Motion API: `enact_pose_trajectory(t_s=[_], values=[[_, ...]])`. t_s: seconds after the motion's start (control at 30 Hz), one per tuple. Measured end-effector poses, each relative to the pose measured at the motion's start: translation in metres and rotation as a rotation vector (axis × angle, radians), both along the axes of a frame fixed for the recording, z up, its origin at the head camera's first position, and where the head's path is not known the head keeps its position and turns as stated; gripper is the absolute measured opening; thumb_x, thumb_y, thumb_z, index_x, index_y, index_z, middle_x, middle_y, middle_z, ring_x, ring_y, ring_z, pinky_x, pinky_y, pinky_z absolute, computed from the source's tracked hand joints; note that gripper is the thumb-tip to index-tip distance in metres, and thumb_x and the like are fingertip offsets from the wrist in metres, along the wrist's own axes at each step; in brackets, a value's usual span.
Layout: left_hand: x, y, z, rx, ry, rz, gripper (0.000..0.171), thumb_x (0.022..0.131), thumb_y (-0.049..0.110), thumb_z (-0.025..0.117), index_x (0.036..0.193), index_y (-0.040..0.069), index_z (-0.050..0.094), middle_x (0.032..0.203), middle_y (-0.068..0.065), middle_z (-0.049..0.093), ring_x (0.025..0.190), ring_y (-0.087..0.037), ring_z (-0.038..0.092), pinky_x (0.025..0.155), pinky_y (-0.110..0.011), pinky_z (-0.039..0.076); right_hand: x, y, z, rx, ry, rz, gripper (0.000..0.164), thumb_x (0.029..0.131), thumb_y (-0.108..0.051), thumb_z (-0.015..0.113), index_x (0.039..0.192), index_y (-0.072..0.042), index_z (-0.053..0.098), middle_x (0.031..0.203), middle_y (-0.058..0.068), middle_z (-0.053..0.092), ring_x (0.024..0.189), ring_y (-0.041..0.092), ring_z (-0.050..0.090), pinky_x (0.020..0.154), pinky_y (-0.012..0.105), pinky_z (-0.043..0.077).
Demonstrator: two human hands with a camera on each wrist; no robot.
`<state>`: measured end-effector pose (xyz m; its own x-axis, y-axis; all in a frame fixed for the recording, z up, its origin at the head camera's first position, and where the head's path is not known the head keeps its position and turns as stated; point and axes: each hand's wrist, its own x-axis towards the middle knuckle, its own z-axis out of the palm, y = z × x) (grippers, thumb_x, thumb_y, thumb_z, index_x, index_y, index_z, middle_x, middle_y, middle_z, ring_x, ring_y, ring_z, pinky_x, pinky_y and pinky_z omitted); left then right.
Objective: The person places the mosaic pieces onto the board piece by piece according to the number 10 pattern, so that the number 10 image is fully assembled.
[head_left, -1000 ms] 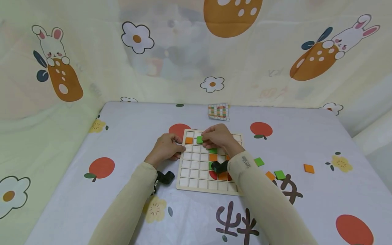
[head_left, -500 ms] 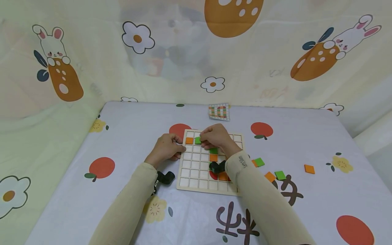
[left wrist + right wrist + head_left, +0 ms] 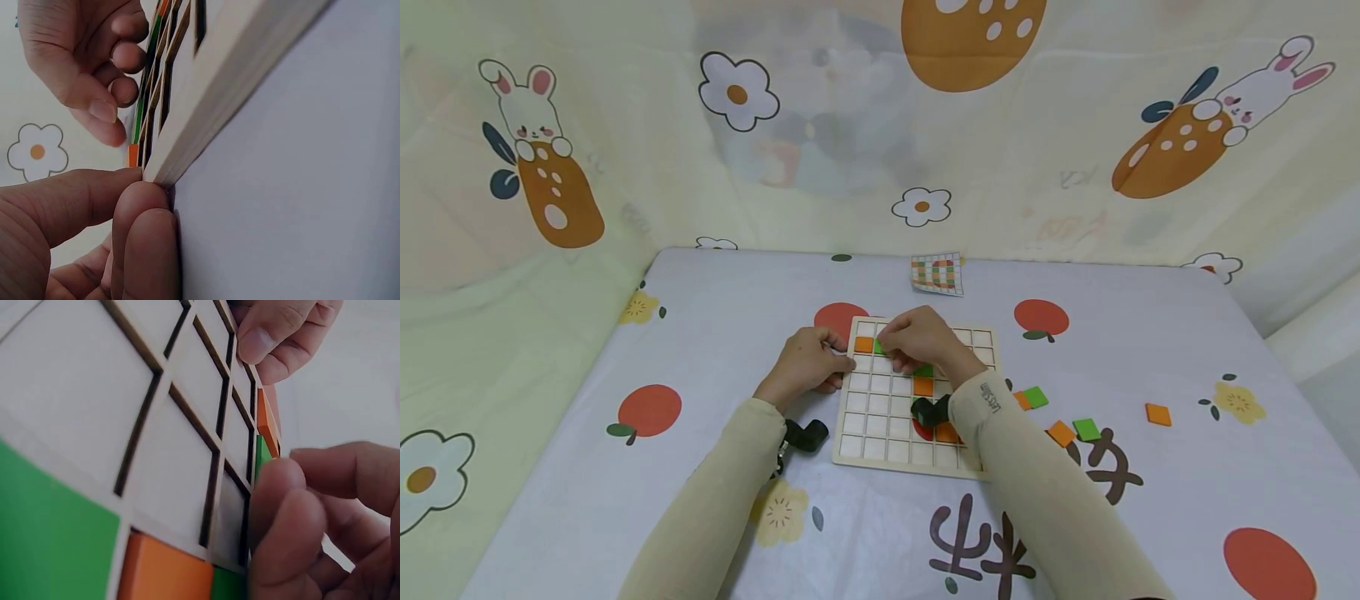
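Left hand (image 3: 807, 362) grips board (image 3: 875, 448) at ten o'clock; right hand (image 3: 925, 340) seemingly pinches green tile (image 3: 262, 451) at eleven; uneven release could tilt it.

Visible counts, head view. Hands: 2, left hand (image 3: 807, 364) and right hand (image 3: 925, 342). Sleeves (image 3: 700, 492): 2. Black wrist devices (image 3: 808, 436): 2. Grid board (image 3: 877, 405), centre: 1. Pattern card (image 3: 937, 277), above centre: 1. Right of centre: 3 loose orange tiles (image 3: 1157, 414), 2 loose green tiles (image 3: 1086, 430). On the board: at least 3 orange tiles (image 3: 864, 344), 2 green tiles (image 3: 923, 372), 1 red tile (image 3: 922, 430); part hidden, full total unreadable. Prints: 2 rabbits (image 3: 535, 108), upper left and upper right; 4 red fruits (image 3: 649, 410); 5 white flowers (image 3: 740, 92), partial ones included.
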<state>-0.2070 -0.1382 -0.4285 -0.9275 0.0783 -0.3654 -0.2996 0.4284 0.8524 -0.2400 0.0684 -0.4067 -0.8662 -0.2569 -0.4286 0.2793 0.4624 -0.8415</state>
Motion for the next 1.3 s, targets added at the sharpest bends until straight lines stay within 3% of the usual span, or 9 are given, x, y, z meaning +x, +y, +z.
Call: enact_pose_trajectory(t_s=[0.3,0.63,0.87,1.13,1.3], values=[[0.0,0.001,0.001,-0.015,0.004,-0.005,0.024,0.091,0.009,0.079,0.108,0.004,0.064,0.076,-0.008,0.065,0.055,-0.013,0.063,0.053,-0.023,0.056,0.002,-0.003,0.003,0.035,-0.014,0.07,0.024,0.098,-0.008,0.064,0.117,-0.006,0.077,0.071,0.006,0.064,0.052,0.014,0.056,0.05,0.023,0.051],[0.001,0.003,-0.001,-0.011,0.002,-0.008,0.025,0.091,0.01,0.08,0.11,0.005,0.064,0.08,-0.009,0.066,0.059,-0.015,0.064,0.056,-0.023,0.057,0.007,0.019,0.005,-0.047,-0.003,0.028,0.023,0.101,-0.014,0.066,0.12,-0.003,0.073,0.077,0.009,0.064,0.057,0.015,0.058,0.054,0.024,0.051],[0.001,0.001,0.0,-0.015,0.007,-0.021,0.026,0.092,0.011,0.08,0.111,0.005,0.063,0.082,-0.01,0.065,0.06,-0.016,0.065,0.057,-0.023,0.058,0.02,0.075,0.005,0.005,-0.015,-0.108,0.026,0.102,-0.024,0.068,0.12,-0.005,0.071,0.087,0.008,0.066,0.065,0.017,0.063,0.058,0.023,0.052],[0.002,-0.001,0.001,-0.024,0.015,-0.016,0.026,0.092,0.01,0.079,0.111,0.004,0.063,0.081,-0.01,0.065,0.061,-0.016,0.065,0.057,-0.024,0.058,0.048,0.147,0.001,0.062,-0.006,-0.206,0.035,0.101,-0.027,0.069,0.126,-0.002,0.067,0.09,0.007,0.068,0.071,0.018,0.064,0.061,0.026,0.056],[0.002,0.002,0.0,-0.02,0.009,-0.023,0.026,0.092,0.01,0.079,0.111,0.004,0.063,0.08,-0.009,0.065,0.06,-0.015,0.065,0.057,-0.023,0.057,0.068,0.176,-0.006,0.104,-0.034,-0.258,0.036,0.101,-0.027,0.07,0.127,-0.002,0.066,0.091,0.006,0.069,0.07,0.017,0.063,0.061,0.026,0.056]])
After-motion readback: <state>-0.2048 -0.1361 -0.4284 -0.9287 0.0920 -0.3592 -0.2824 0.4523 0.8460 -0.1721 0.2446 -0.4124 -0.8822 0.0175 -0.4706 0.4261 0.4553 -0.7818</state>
